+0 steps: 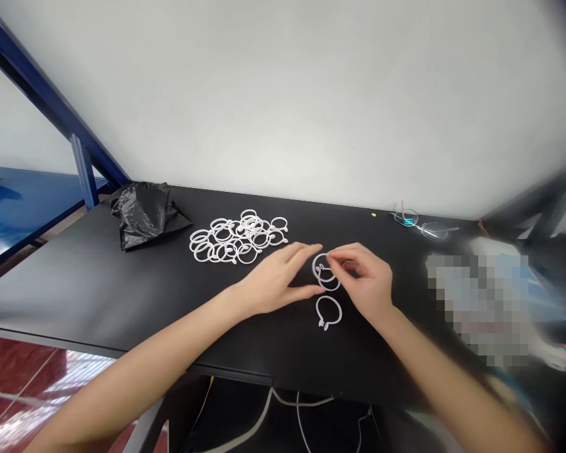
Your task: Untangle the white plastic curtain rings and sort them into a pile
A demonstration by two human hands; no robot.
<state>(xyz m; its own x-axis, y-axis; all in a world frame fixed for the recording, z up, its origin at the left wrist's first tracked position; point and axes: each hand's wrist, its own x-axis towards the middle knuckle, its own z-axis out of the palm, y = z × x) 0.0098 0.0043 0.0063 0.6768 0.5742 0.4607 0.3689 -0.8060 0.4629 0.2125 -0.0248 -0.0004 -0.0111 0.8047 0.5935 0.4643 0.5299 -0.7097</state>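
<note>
So, a white ring [314, 264] was being pinched at its top edge between the thumb and fingertips of the right hand [365, 280], with those fingers closed together on it. It was overlapped by a second ring [330, 290] just below, and both were framed between the two hands. The left hand [273, 281] was held with thumb and forefinger spread well apart beside the pair, probably to steady them, though whether either ring was actually being touched on that side couldn't be told.

A lone ring [340, 313] was laid flat on the black table [146, 289], nearer the body and just clear of the pair, likely so it could be got at easily. The big pile of rings [245, 229] was set past the left hand, guessing that was for reach without crowding the hands.

Container-wise, only a crumpled black plastic bag [146, 217] could be made out, slumped at the far left. Its inside was hidden, so whether anything was in there couldn't be told. The glasses [419, 226] were parked by the wall, seemingly to be out of the way.
</note>
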